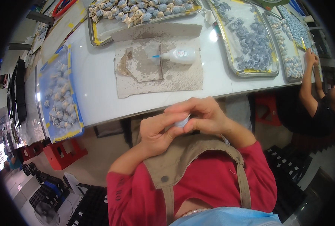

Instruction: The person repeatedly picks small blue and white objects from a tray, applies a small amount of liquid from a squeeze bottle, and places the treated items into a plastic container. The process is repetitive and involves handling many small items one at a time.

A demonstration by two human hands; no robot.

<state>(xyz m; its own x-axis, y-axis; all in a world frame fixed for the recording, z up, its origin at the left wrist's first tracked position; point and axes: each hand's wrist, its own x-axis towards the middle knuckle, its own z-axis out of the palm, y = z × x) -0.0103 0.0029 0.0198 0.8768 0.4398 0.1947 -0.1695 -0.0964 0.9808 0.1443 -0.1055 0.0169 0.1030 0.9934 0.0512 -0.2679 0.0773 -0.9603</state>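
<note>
Just in front of the table edge, my left hand [154,132] and my right hand [207,116] meet with bent fingers. Between their fingertips and thumbs they pinch a small pale blue piece [182,122]. Most of it is covered by the fingers, so its exact form cannot be made out. On the table beyond lies a stained sheet of cardboard [182,82]. A white squeeze bottle [181,55] with a blue nozzle rests on its side there, its tip pointing left.
A blue tray [78,119] of blue-grey flower-like pieces stands at left. A metal tray [96,42] of blue and cream pieces is at the back, another tray [259,74] of blue petal-like pieces at right. Another person's hand [310,57] works farther right. A red stool [64,156] stands below.
</note>
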